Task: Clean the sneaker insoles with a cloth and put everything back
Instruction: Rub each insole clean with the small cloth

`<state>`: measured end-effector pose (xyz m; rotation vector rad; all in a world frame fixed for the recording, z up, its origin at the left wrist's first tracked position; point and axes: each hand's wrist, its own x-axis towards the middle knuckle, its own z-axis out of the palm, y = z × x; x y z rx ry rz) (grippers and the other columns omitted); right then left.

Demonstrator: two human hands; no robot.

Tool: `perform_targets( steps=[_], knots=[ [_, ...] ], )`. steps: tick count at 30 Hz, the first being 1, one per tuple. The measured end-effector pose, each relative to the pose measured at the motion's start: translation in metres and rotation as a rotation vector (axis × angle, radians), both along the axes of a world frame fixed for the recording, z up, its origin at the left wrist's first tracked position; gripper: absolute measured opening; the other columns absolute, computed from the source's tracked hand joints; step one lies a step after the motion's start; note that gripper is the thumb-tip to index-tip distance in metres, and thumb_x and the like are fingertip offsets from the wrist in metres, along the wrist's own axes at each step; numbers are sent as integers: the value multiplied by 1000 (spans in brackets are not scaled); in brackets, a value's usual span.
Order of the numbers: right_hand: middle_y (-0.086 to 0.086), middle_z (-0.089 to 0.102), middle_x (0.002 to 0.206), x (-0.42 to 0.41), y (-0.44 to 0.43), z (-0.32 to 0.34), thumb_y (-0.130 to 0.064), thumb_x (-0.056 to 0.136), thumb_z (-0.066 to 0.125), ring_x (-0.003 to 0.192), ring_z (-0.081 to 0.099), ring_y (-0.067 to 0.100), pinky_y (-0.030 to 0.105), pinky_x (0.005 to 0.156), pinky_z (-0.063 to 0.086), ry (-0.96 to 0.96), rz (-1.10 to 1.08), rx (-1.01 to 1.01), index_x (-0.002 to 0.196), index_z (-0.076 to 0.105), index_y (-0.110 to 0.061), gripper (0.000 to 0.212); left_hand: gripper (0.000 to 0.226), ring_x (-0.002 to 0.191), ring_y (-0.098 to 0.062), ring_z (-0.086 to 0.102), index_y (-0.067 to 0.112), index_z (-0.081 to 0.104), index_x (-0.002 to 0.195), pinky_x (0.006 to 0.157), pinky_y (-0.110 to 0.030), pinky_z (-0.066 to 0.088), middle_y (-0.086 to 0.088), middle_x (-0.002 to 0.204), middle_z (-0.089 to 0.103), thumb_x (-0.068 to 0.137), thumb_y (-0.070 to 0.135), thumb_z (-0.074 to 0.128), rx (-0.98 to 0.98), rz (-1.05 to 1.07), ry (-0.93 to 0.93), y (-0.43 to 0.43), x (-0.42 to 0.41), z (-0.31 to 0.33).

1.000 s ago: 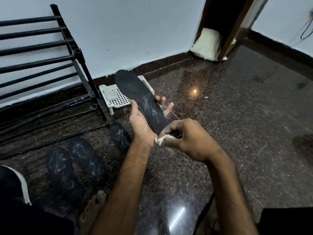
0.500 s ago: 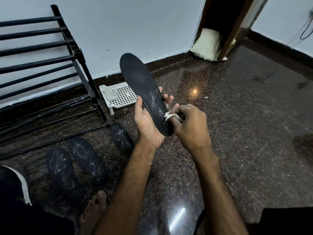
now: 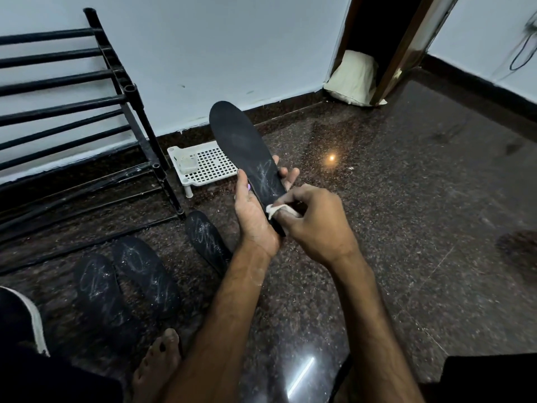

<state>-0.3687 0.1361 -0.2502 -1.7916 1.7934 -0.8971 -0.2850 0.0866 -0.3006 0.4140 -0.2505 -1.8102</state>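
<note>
Hands: left hand point(image 3: 252, 216) grips the heel end of the held insole point(image 3: 247, 149), thumb up one edge and fingertips showing past the other. Right hand point(image 3: 316, 225) pinches a small white cloth point(image 3: 274, 209) against the insole's lower face.
Held insole: dark, raised off the floor point(image 3: 377, 228), toe end angled up toward the wall point(image 3: 232, 53). Pale scuff streaks sit just above the cloth; the toe half looks plainer.
Floor insoles point(image 3: 145, 274): three lie flat to the left of the forearms, all streaked pale. Judged not yet wiped.
Handling: likely light, thin and bendy. The toe end is unsupported and would flex under a hard rub. The surface looks matte, so little risk of slipping.
Where to hold: best braced from behind, I judge, with the palm under the patch being rubbed and the edges gripped rather than the tip.
Cloth: a soft little wad, mostly hidden by the fingers.
Nearby: white perforated stand point(image 3: 209, 164) beside the black shoe rack point(image 3: 87, 112).
Progress: early by my reading, with three insoles waiting and everything yet to be put back.
</note>
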Motion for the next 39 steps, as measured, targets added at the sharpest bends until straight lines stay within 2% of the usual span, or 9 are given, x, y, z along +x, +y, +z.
perform_targets(
  steps=[3,6,10,15,20,25,30,34,39],
  knots=[
    [-4,69,90,1,-14,-1,-14,80,71,83,64,11,30,83,54,19,-109,-88,87,77,-18,10,68,116,-29,55,4,49,135,101,-43,51,-9,94,59,100,58,29,-5,-44,32,3,-3,4],
    [-2,67,85,-8,-13,-4,-15,81,71,78,64,14,37,79,55,94,-193,-37,87,75,-16,8,69,117,-31,56,3,47,138,101,-44,50,-10,95,59,100,59,30,-9,-28,25,3,-3,4],
    [-7,71,83,1,-2,2,-12,78,72,75,65,5,24,75,55,9,-42,23,83,77,-19,10,73,107,-30,65,-5,45,141,99,-41,53,-13,94,62,103,55,28,20,25,-6,4,-8,0],
    [-6,69,83,-7,-12,-2,-15,82,72,75,65,10,29,73,56,42,-173,23,83,75,-19,6,69,118,-31,55,5,49,135,109,-49,42,-9,95,60,101,59,25,-10,-10,56,0,-2,-1],
    [-9,71,74,-2,7,11,-12,79,75,66,64,-2,13,65,50,-47,75,117,83,77,-19,8,70,117,-33,58,2,53,133,108,-54,42,-10,92,61,101,58,26,22,28,63,-3,-1,1],
    [-5,67,82,-3,-10,0,-14,82,72,76,63,11,25,69,51,53,-162,-35,83,74,-20,6,66,122,-30,53,6,56,125,109,-47,41,-9,92,60,101,59,24,-3,-9,122,-1,2,3],
    [-8,71,78,5,8,6,-14,80,73,68,64,3,20,64,53,-10,-10,91,83,77,-20,7,68,119,-33,57,3,58,124,107,-52,42,-11,95,61,101,58,25,4,31,102,-4,2,0],
    [-3,68,86,3,-9,5,-15,82,73,77,65,11,33,76,56,49,-104,-26,86,76,-19,7,68,121,-32,53,3,54,129,111,-48,40,-10,93,60,101,58,25,-22,-10,128,-1,3,2],
    [-7,73,76,-15,15,19,-13,82,78,65,69,8,26,66,57,-62,240,328,86,76,-15,5,64,120,-33,52,4,58,121,112,-51,37,-9,92,61,101,57,27,-33,26,104,-7,12,2]
  ],
)
